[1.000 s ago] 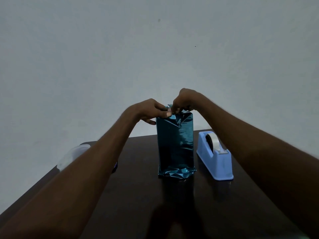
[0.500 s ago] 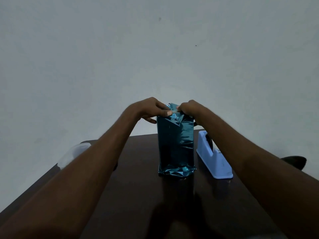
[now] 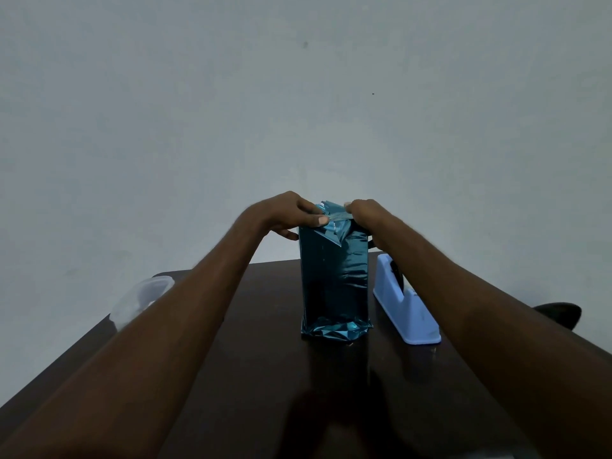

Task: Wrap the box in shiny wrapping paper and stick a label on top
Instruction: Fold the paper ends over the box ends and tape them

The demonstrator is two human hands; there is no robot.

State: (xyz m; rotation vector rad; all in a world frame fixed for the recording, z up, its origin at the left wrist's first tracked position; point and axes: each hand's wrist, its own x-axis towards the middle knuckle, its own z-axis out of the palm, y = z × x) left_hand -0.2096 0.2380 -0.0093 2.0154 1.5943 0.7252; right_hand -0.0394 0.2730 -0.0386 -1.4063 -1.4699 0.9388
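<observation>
A tall box (image 3: 334,279) wrapped in shiny teal paper stands upright in the middle of the dark table (image 3: 265,376). Its bottom end is folded in crumpled pleats. At the top, the paper flaps are folded together. My left hand (image 3: 288,215) presses on the top left corner, thumb on the fold. My right hand (image 3: 364,213) rests on the top right corner. A strip of clear tape (image 3: 337,216) stretches between the two hands across the top folds. No label is in sight.
A light blue tape dispenser (image 3: 405,306) stands just right of the box, partly behind my right forearm. A clear plastic container (image 3: 142,299) sits at the table's left edge. A dark rounded object (image 3: 559,314) shows at the far right.
My right hand came down from above the top fold to the box's right top corner, drawing the tape strip across the flaps. The left hand has stayed in place.
</observation>
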